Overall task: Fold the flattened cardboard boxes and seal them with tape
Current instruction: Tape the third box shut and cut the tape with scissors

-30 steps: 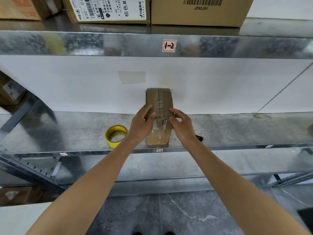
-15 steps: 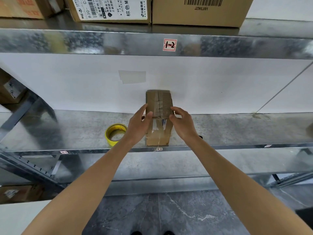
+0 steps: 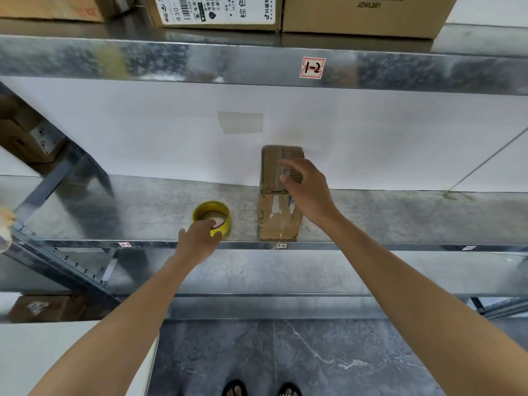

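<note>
At shelf [image 3: 114, 212] front: L hand [image 3: 197, 241], fingers curled over near rim of yellow tape roll [image 3: 225, 222]. Just R of roll, cardboard box [image 3: 278, 224] on shelf. Further back, R hand [image 3: 310, 192] on box top, fingers loosely spread, blurred.

we count one cardboard box [image 3: 279, 222], one tape roll [image 3: 222, 214], three cartons [image 3: 367, 17] up top, and two hands: left hand [image 3: 197, 242], right hand [image 3: 310, 192].

Galvanized metal shelf [image 3: 400, 215] runs across, with an upper shelf beam [image 3: 200, 61] bearing a red-bordered "1-2" label [image 3: 313, 68]. Brown cartons [image 3: 368, 15] sit on top. White wall [image 3: 114, 132] behind has a pale patch [image 3: 240, 122]. Grey marbled floor [image 3: 285, 352] below. Even, soft light.
</note>
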